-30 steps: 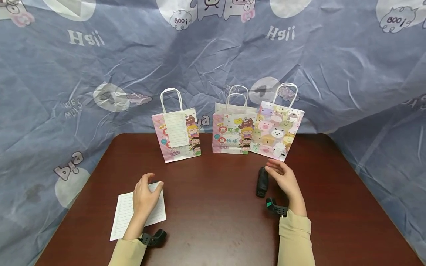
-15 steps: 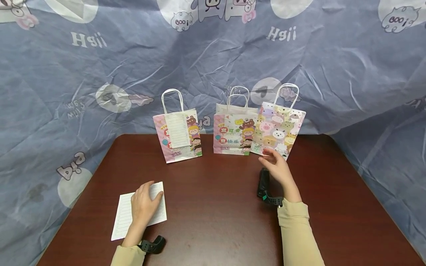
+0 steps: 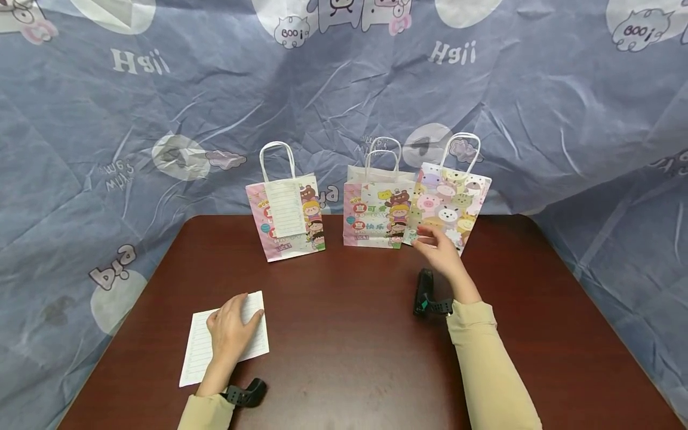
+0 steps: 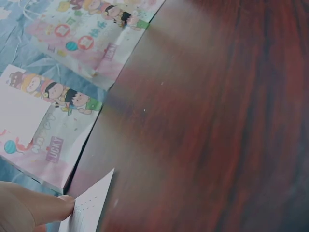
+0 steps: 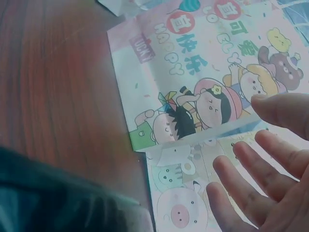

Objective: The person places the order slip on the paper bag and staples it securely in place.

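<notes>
My left hand [image 3: 228, 331] rests on a lined sheet of paper [image 3: 196, 352] lying on the table. In the left wrist view its thumb [image 4: 55, 209] touches the paper near a corner, while the other fingers are mostly hidden. Held in the air, my right hand [image 3: 443, 254] has loosely spread fingers and nothing in them. It overlaps the lower part of the animal-print paper bag [image 3: 451, 194] in the head view. Beside that bag stands a pink and white cartoon paper bag [image 5: 193, 63], which the right thumb overlaps in the right wrist view.
A black elongated object [image 3: 424, 280] lies just below the right hand. Another cartoon paper bag [image 3: 258, 209] stands at the back left, with a lined slip [image 3: 285, 209] on its front. One more bag [image 3: 352, 173] is behind the middle one. A patterned cloth [image 3: 215, 101] hangs behind the table.
My right hand has moved forward and slightly left, from beside the black object to in front of the animal-print bag. My left hand has settled lower onto the sheet of paper.
</notes>
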